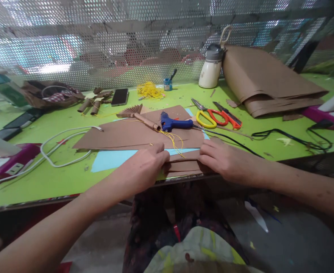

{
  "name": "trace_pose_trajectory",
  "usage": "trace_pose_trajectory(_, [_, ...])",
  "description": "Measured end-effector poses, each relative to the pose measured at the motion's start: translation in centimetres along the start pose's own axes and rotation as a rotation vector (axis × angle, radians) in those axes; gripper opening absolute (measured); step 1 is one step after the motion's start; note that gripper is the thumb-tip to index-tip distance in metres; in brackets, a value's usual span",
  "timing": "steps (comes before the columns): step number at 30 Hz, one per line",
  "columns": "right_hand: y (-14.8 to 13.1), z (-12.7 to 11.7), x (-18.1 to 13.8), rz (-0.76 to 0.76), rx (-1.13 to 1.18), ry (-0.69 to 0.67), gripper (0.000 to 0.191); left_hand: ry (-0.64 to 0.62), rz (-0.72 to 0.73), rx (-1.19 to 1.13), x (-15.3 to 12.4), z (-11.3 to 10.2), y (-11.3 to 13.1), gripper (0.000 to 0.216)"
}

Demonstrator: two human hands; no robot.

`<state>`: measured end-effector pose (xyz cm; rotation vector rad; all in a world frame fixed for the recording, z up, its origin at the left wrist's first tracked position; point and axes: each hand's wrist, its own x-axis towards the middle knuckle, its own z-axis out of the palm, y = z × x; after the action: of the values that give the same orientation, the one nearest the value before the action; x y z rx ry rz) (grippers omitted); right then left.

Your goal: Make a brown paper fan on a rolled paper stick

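A folded strip of brown paper (184, 166) lies at the table's front edge, its layers slightly parted. My left hand (151, 163) pinches its left end, thumb and fingers closed. At the other end my right hand (219, 158) grips the paper with bent fingers. Just beyond, a blue glue gun (174, 123) rests on larger brown paper sheets (107, 134). Beside its nozzle lies a rolled brown paper tube (148, 122) with a pleated fan end and yellow strings (174, 142). Light blue paper (107, 159) shows under the sheets.
Scissors with yellow and red handles (206, 118) and a red-orange cutter (231, 117) lie to the right. Behind stand a cream bottle (211, 68), folded brown paper (269, 76) and a small blue jar (167, 84). A white cable (53, 159) and purple power strip (16, 159) are left.
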<state>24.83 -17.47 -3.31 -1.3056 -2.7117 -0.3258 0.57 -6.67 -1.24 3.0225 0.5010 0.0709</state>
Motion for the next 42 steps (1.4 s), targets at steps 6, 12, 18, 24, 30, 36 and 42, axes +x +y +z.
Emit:
trace_pose_trajectory(6, [-0.2, -1.0, 0.3, -0.098, -0.127, -0.016, 0.021, 0.018, -0.012, -0.074, -0.3, -0.2, -0.1, 0.020])
trace_pose_trajectory(12, [-0.7, -3.6, 0.9, -0.141, -0.207, 0.062, 0.026, -0.002, -0.087, -0.450, 2.1, -3.7, -0.1, 0.026])
trace_pose_trajectory(18, [-1.4, -5.0, 1.2, -0.096, -0.166, 0.084, 0.028, -0.311, -0.049, -0.753, 3.6, -4.1, 1.3, 0.051])
trace_pose_trajectory(24, [-1.5, -4.7, 1.6, -0.093, -0.092, 0.102, 0.029, -0.264, -0.158, -0.921, 2.1, -2.5, 1.6, 0.049])
trace_pose_trajectory(30, [-1.3, -4.3, 2.5, 0.151, 0.369, 0.196, 0.023, -0.206, -0.210, -0.907, 1.6, -1.9, 1.3, 0.044])
trace_pose_trajectory(36, [-1.6, -4.3, 4.6, 0.426, 0.754, 0.031, 0.030, -0.055, -0.157, -0.783, 1.7, -1.9, 1.8, 0.032])
trace_pose_trajectory(42, [-1.5, -4.3, 4.5, 0.599, 0.953, 0.021, 0.031, -0.011, -0.129, -0.767, 0.6, -2.1, 1.6, 0.037])
